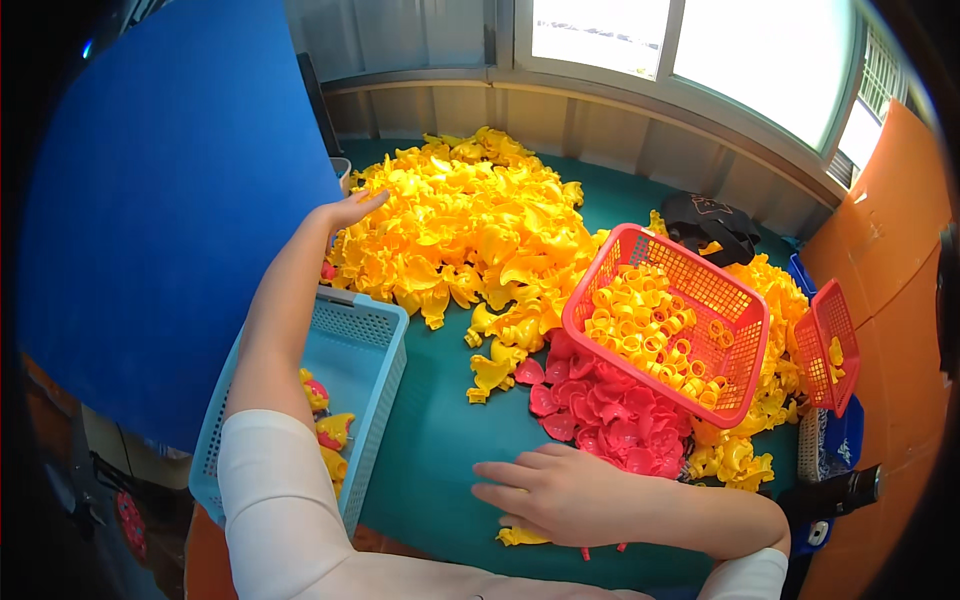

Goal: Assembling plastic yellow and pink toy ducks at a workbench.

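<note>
My left hand point(350, 210) reaches to the left edge of a large heap of yellow curved plastic pieces point(470, 220). Its fingers are stretched out against the heap, and no piece shows in it. Low over the front of the green table, my right hand point(548, 490) has its fingers apart and pointing left. Beneath it lies a yellow plastic piece point(521, 537), partly covered by the hand. Just beyond the right hand is a pile of pink-red cup-shaped pieces point(625, 420). My left arm passes over a light blue basket point(372, 420) holding a few yellow-and-pink assembled pieces point(335, 430).
A red basket point(745, 350) of yellow rings point(640, 315) rests tilted on the piles. At right stand a smaller red basket point(828, 345) and a blue bin point(848, 435). A black bag point(710, 225) lies below the window. A blue panel point(180, 200) borders the left side.
</note>
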The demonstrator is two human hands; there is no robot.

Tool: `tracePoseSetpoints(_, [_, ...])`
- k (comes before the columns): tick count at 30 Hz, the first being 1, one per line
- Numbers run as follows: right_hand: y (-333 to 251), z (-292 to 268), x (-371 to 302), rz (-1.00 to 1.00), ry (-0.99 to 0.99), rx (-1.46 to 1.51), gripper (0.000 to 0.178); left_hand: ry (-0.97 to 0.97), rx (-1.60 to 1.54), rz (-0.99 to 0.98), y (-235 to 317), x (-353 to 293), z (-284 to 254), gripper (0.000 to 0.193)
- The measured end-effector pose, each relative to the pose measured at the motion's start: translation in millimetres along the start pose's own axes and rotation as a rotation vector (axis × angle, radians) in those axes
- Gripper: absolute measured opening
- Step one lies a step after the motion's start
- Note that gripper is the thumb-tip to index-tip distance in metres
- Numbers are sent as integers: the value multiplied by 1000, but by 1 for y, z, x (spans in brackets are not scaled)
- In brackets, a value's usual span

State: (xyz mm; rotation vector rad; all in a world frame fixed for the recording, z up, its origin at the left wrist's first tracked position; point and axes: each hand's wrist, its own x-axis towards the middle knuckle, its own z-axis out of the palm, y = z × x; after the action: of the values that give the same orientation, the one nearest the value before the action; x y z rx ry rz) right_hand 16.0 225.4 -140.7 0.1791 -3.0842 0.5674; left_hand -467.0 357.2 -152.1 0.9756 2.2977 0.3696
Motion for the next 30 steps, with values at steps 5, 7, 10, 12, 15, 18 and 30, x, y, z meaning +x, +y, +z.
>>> tracePoseSetpoints(5, [20,-12,-26,150,38,39,41,-85,114,89,17,18,29,108])
tracePoseSetpoints(7, [25,-14,-33,169,58,82,41,-170,60,139,24,16,38,105])
tracePoseSetpoints(10, [30,-7,-36,181,58,140,40,-263,37,187,48,-11,65,104])
tracePoseSetpoints(12, [33,-2,-34,185,46,156,39,-313,27,261,61,-22,80,105])
tracePoseSetpoints(15, [37,4,-27,194,16,144,38,-309,50,228,83,-44,87,106])
tracePoseSetpoints(18, [34,14,-17,192,-38,135,38,-328,33,262,85,-56,92,111])
tracePoseSetpoints(30, [-29,84,109,-232,474,-93,49,-259,97,356,101,-138,120,105])
